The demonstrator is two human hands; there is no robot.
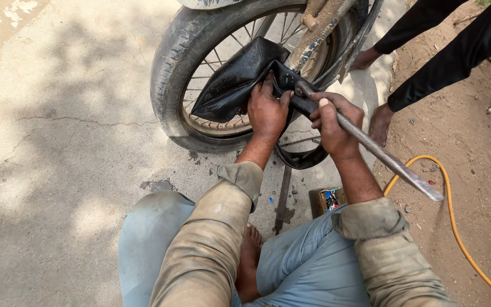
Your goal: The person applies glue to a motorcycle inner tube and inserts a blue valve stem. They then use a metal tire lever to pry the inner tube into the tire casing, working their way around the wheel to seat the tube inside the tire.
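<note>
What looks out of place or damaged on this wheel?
The black inner tube hangs out of the tyre, limp and folded over the spokes. The left hand presses it, the right hand holds a metal bar. The concrete ground is cracked.

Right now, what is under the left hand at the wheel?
The left hand presses on the black inner tube pulled out over the spoked wheel. The metal lever in the right hand runs beside it; its tip is hidden.
</note>
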